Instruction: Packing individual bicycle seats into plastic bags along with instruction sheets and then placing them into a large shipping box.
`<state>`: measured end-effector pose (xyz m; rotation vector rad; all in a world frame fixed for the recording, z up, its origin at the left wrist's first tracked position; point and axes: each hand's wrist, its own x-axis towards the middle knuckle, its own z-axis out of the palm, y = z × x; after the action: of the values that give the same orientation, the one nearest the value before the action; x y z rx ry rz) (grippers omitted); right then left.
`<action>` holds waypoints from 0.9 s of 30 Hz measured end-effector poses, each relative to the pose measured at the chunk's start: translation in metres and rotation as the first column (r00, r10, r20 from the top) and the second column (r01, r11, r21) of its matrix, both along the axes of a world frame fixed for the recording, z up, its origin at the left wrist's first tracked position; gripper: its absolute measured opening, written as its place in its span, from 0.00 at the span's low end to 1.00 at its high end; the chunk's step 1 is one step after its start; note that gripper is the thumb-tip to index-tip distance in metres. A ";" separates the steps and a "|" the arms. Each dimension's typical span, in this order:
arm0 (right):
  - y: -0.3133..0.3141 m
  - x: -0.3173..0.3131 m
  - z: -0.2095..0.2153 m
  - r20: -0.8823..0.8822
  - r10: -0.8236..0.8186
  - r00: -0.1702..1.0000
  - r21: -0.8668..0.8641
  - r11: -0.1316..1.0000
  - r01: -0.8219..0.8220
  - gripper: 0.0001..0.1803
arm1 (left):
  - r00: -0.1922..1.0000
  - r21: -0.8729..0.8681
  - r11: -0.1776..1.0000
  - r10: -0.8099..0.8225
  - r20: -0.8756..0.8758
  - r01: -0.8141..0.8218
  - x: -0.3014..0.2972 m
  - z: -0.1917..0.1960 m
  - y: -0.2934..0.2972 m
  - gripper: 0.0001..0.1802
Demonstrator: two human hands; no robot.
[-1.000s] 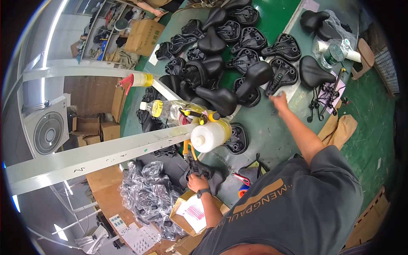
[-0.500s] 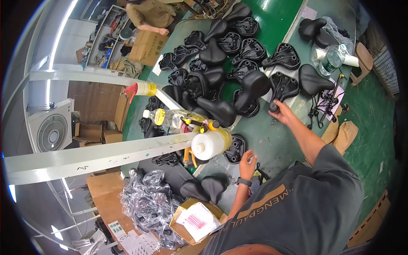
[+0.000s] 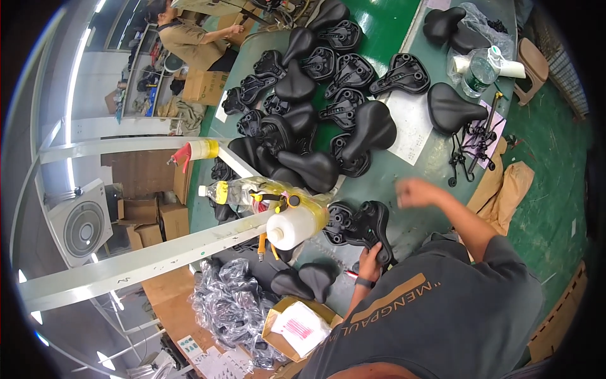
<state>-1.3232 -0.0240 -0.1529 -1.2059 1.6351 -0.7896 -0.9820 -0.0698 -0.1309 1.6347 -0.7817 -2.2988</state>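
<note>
Left hand (image 3: pixel 371 258) grip is closing around the edge of an upturned black bicycle saddle (image 3: pixel 366 225), fingers wrapped over the rim nearest the body, saddle lying underside-up on the green table (image 3: pixel 404 189) just in front of the torso. Right hand (image 3: pixel 413 191) is hovering above the table a bit further out, blurred, looks loosely curled and holding nothing, but cannot tell the grip for sure. Saddle is looking stiff in its plastic shell with a padded, smooth top face, probably light to medium; the exposed ribbed underside and the rim are giving the firmest hold, the glossy cover side likely slipping more. Just left of the saddle a white plastic bottle (image 3: pixel 291 228) is hanging on a white rail (image 3: pixel 158 256), with a clear bottle (image 3: pixel 237 191) beside it. Below-left, a carton with a white packet (image 3: pixel 297 327) and bagged black parts (image 3: pixel 230 309) are sitting. Further out, a big pile of black saddles (image 3: pixel 315 107) is covering the table middle. Far right, a water bottle (image 3: pixel 476 74) and metal saddle rails (image 3: pixel 470 142) are lying on paper. At the far end another person (image 3: pixel 189 38) is working.
</note>
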 end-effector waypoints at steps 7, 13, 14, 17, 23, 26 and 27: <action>-0.141 -0.117 -0.067 0.080 -0.763 0.641 -0.040 0.640 0.767 0.76 | 0.977 0.098 0.978 0.192 -0.093 -0.183 0.108 0.071 -0.029 0.22; -0.152 -0.094 -0.070 0.498 -0.683 0.534 0.125 0.666 0.735 0.57 | 0.674 -0.219 0.638 0.678 -0.295 -0.738 0.148 0.071 -0.079 0.31; -0.142 -0.086 -0.065 0.651 -0.556 0.516 0.073 0.723 0.687 0.48 | 0.690 -0.393 0.603 0.712 -0.127 -0.695 0.135 0.067 -0.078 0.32; -0.113 -0.039 -0.042 0.649 -0.658 0.382 0.165 0.612 0.774 0.35 | 0.901 -0.757 0.649 0.277 0.334 0.081 0.098 0.049 -0.056 0.33; 0.017 0.057 -0.066 0.641 -0.763 -0.081 0.695 0.531 0.485 0.37 | 0.650 -0.668 -0.054 -0.185 0.737 0.742 -0.042 0.058 -0.037 0.45; 0.066 0.073 -0.050 0.534 -0.835 0.136 0.745 0.541 0.390 0.37 | 0.432 -0.490 -0.244 -0.256 0.865 0.837 -0.076 0.032 -0.036 0.52; 0.073 0.071 -0.033 0.530 -0.788 0.313 0.714 0.614 0.336 0.36 | 0.348 -0.407 -0.362 -0.217 0.912 0.839 -0.080 0.017 -0.039 0.54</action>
<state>-1.2523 0.0492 -0.1860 0.2816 1.2610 -1.0788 -1.0625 -0.1086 -0.1144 0.8663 -3.0986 -0.4858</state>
